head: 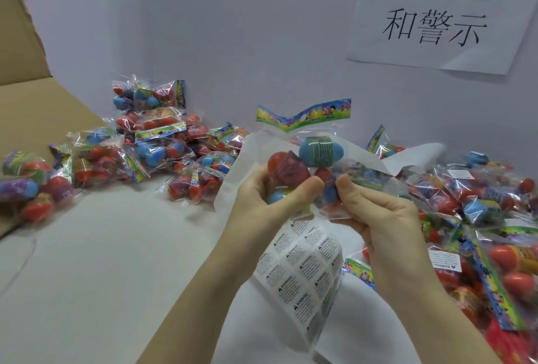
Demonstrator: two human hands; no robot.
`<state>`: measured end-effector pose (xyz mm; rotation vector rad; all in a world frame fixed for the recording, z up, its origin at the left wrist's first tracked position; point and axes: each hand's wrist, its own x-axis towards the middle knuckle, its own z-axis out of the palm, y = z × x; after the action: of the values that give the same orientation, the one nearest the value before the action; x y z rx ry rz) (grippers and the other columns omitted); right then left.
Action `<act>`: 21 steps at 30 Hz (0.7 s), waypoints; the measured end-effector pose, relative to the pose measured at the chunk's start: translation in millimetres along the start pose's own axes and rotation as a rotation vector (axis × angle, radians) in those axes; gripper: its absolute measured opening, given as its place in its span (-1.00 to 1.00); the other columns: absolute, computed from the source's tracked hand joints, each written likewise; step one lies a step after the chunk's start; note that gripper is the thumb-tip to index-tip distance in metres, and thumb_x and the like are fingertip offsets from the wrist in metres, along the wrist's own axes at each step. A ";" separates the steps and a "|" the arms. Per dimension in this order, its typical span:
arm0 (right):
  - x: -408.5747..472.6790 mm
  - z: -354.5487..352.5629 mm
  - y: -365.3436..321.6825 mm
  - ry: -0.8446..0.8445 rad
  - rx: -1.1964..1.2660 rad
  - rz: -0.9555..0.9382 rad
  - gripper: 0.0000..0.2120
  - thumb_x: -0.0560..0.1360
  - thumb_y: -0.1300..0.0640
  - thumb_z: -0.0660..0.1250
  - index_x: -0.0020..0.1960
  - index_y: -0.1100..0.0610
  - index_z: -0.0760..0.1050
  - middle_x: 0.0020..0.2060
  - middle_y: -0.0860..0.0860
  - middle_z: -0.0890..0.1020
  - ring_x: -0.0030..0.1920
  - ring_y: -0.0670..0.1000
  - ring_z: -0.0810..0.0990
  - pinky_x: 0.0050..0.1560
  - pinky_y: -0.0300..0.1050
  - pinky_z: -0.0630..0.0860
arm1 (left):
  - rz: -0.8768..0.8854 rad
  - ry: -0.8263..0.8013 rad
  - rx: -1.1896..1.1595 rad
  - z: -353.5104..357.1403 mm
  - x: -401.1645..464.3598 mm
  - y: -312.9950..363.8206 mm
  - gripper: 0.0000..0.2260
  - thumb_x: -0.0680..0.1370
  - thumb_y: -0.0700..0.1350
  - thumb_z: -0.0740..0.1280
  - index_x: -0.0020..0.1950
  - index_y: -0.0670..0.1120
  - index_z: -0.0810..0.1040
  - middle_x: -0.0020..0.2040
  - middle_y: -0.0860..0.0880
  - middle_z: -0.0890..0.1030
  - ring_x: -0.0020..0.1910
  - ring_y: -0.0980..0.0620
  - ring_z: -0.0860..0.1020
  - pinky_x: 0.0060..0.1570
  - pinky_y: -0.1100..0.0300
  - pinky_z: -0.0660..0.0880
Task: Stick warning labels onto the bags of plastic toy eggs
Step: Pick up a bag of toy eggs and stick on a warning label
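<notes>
A clear bag of toy eggs (pixel 305 159), red and blue with a bright printed header, is held upright above the table in the middle of the head view. My left hand (pixel 262 200) grips its lower left, thumb across the front. My right hand (pixel 375 212) grips its lower right, thumb pressed on the bag's front. A sheet of white warning labels (pixel 302 273) hangs curled below the bag, its top tucked behind my left hand. Whether a label sits under my right thumb is hidden.
A pile of egg bags (pixel 151 142) lies at the back left by a cardboard box flap (pixel 26 95). Another heap of bags (pixel 480 218), some bearing white labels, fills the right side. A paper sign (pixel 436 14) hangs on the wall.
</notes>
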<state>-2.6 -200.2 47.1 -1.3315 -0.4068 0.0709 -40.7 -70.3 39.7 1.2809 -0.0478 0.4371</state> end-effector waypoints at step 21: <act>4.5 -15.5 -4.2 -0.473 0.179 0.275 -0.53 0.11 -0.14 0.56 -0.06 0.07 0.67 -0.21 0.03 0.69 -0.26 -0.08 0.65 -0.34 -0.31 0.54 | -0.070 -0.126 -0.064 -8.9 2.6 3.3 -0.88 0.30 -0.18 0.49 -0.19 -0.12 0.68 -0.22 -0.08 0.69 -0.31 0.03 0.64 -0.34 0.25 0.55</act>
<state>6.0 -214.4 49.5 -1.1801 -0.5972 0.6461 -41.3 -60.6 40.7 1.2417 -0.1223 0.2925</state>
